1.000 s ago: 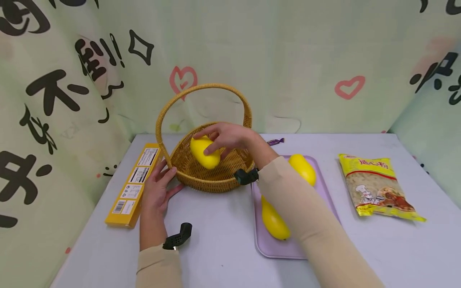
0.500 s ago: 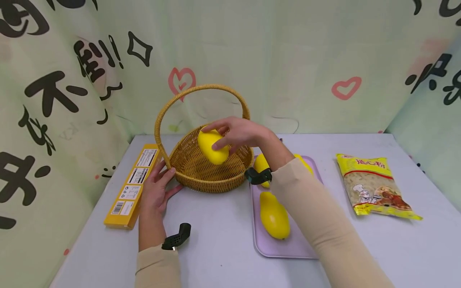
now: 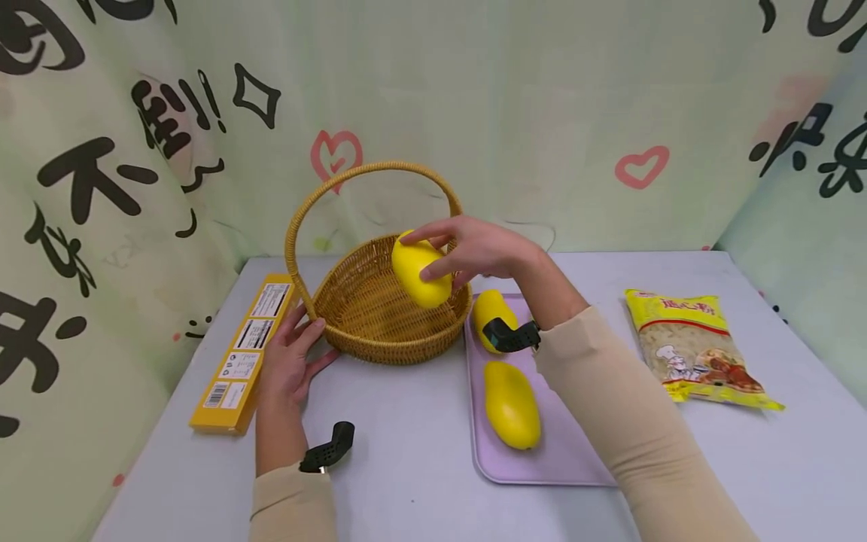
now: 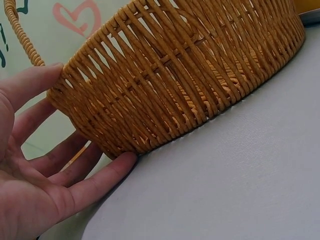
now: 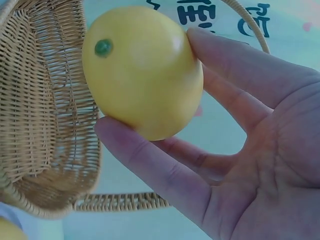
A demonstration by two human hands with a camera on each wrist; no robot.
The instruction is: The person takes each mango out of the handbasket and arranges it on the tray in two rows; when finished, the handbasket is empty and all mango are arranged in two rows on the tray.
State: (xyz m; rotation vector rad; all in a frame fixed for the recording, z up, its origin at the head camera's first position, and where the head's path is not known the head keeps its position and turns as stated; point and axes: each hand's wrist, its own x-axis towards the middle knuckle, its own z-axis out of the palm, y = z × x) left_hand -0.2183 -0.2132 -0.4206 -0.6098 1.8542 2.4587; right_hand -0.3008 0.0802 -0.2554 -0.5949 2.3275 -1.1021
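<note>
My right hand point(image 3: 474, 252) grips a yellow mango point(image 3: 420, 272) between thumb and fingertips, up over the right side of a wicker basket point(image 3: 386, 350). In the right wrist view the mango point(image 5: 142, 75) shows a green spot on its end, and the woven basket point(image 5: 30, 100) stands behind it. At the basket's left end, my left hand point(image 3: 291, 361) touches the outer wall with fingers spread. The left wrist view has the left hand's thumb at the rim of the basket point(image 4: 185, 75) and the little finger low by its base.
Two more yellow fruits, a shorter one point(image 3: 491, 312) and a pear-shaped one point(image 3: 512, 406), lie on a purple tray point(image 3: 501, 476) right of the basket. A yellow box point(image 3: 237, 361) lies left of my left hand. Far right is a bag of pasta point(image 3: 698, 346).
My right hand has moved right and slightly up with the mango, from inside the basket to over its right side. The forearm now uncovers more of the tray's fruits. My left hand stays on the basket.
</note>
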